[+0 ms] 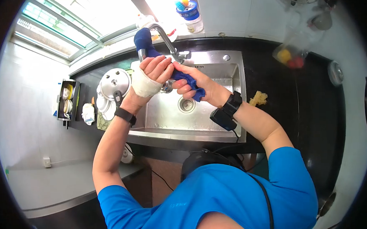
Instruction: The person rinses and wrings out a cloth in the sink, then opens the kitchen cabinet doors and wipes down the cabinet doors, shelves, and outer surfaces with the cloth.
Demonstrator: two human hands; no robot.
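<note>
In the head view, the left hand (150,77) and the right hand (196,83) are up over the sink (184,137), and both hold the blue cloth (143,40). The cloth goes from the tap (164,37) down to the hands. One part is bunched around the bent end of the tap, so the tap seems to help hold up that far part. The left fingers are bent, side by side, and clamped on the cloth near the tap; the palm hides what is under it. The right fingers are clamped on the near part, and a crumpled end sticks out below them. The hands are close together, maybe so the short bit of cloth between them is easy to grip.

A white wrap (145,84) goes around the left hand. A black box (223,119) is on the right wrist, with a cord that could catch on the front edge of the sink.

The tap and the wall (236,15) leave little room on the far side. There is more room over the right part of the sink and toward the body. The pot (115,82) is on the left, near the left arm, so swinging wide that way could bump it. The sponge (258,98) sits on the black tabletop (271,73), just past the sink's right edge.
</note>
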